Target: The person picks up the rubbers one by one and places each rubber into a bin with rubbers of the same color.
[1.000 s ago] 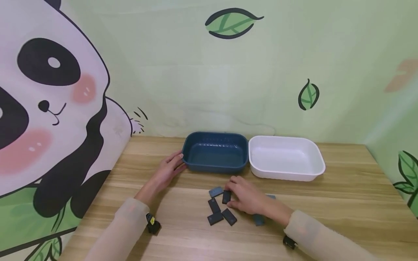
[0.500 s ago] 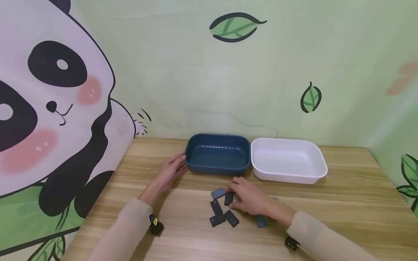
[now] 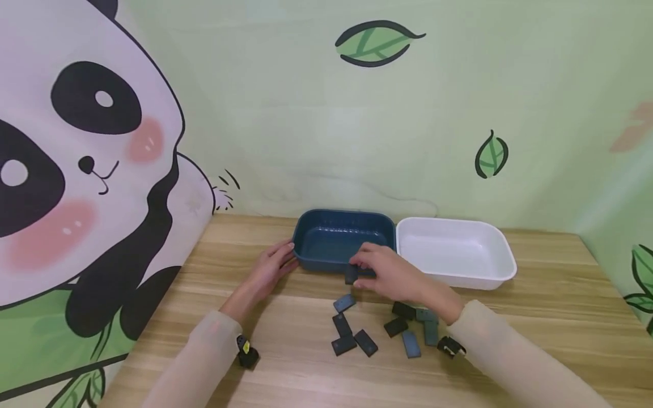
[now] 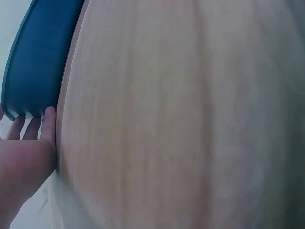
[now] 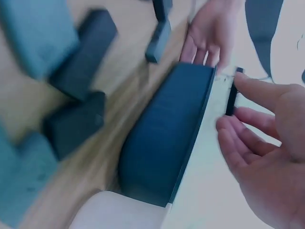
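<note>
Two trays stand side by side at the back of the table [image 3: 285,362], against the green backdrop [image 3: 285,113]: the blue tray [image 3: 317,263] to the left, the white tray [image 3: 461,279] just beside it to the right. The right hand [image 3: 390,275] pinches a black block [image 3: 351,274] between thumb and fingertips, well off the table. From the head view the block shows before the front wall of the blue tray, near its right end; the right wrist view puts it above the level of the rim. The left hand [image 3: 275,262] is spread, its fingertips touching the left end of the blue tray, the fingers fairly straight.

Nearer the person, the other blocks lie flat in two loose clusters. On the left, a blue block [image 3: 344,302] lies farthest back, with three dark blocks [image 3: 366,343] in front of it. On the right, below the right forearm, are two more black blocks [image 3: 395,327], a second blue block [image 3: 411,344] and two greenish blocks [image 3: 431,333]. Pale sleeves [image 3: 214,345] cover both forearms, and a panda [image 3: 84,198] is drawn large at the left
</note>
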`<state>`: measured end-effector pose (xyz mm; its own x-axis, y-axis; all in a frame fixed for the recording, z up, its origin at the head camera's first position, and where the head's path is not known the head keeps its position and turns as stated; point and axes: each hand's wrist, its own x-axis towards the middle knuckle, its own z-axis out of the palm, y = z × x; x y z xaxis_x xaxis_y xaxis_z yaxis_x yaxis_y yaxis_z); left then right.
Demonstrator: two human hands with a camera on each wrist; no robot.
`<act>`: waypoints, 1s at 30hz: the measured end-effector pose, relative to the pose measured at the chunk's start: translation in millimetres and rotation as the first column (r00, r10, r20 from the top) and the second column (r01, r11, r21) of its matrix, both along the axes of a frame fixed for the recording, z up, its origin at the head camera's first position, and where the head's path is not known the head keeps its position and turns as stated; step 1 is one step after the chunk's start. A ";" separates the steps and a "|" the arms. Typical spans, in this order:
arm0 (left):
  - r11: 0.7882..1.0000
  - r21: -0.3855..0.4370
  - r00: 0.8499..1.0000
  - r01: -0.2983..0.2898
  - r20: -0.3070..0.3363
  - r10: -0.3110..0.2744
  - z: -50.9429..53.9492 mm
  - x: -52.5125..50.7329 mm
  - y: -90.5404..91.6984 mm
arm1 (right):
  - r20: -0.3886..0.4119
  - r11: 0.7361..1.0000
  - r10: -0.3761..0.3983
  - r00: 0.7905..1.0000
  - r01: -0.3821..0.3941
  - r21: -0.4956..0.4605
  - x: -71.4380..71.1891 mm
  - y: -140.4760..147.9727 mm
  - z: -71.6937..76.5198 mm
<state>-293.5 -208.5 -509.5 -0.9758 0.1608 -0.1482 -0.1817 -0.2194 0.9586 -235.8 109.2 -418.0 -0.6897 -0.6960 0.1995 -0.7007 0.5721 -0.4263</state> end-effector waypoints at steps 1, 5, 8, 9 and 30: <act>1.000 -0.004 1.000 0.000 -0.005 -0.001 0.4 -0.7 0.0 | -0.018 1.000 -0.016 1.000 0.015 -0.024 -6.6 -2.2 2.3; 1.000 -0.009 1.000 -0.009 -0.010 0.008 1.8 -1.8 -0.3 | -0.047 0.990 -0.103 0.994 0.098 -0.106 -34.3 -14.0 -1.1; 1.000 -0.006 1.000 -0.011 0.001 0.011 1.9 -1.9 -0.7 | -0.037 0.979 -0.167 0.985 0.161 -0.126 -51.8 -24.1 -8.5; 1.000 -0.006 1.000 -0.009 0.003 0.009 1.7 -2.2 -0.8 | -0.033 0.976 -0.184 0.982 0.178 -0.129 -57.4 -27.8 -10.5; 1.000 -0.002 1.000 0.006 0.007 -0.006 1.8 1.5 0.1 | 0.079 0.939 -0.339 0.937 0.343 -0.032 -118.2 -67.2 -49.6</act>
<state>-292.0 -208.4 -507.7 -0.9738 0.1662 -0.1551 -0.1895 -0.2166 0.9577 -354.0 42.1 -467.6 -0.8976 -0.4081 0.1669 -0.4339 0.7506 -0.4983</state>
